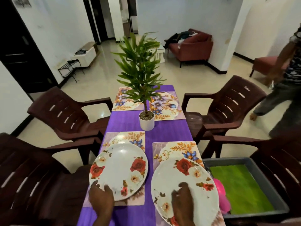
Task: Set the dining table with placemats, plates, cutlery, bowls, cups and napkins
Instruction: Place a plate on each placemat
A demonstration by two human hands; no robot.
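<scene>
My left hand grips the left plate on its placemat. My right hand pinches the right plate, fingers blurred. The frame cuts both wrists off.

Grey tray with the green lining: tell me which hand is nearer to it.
Right. The right hand rests on the rose-patterned plate just beside the grey tray with the green lining; the left hand grips the other rose-patterned plate, farther across the purple table.
</scene>
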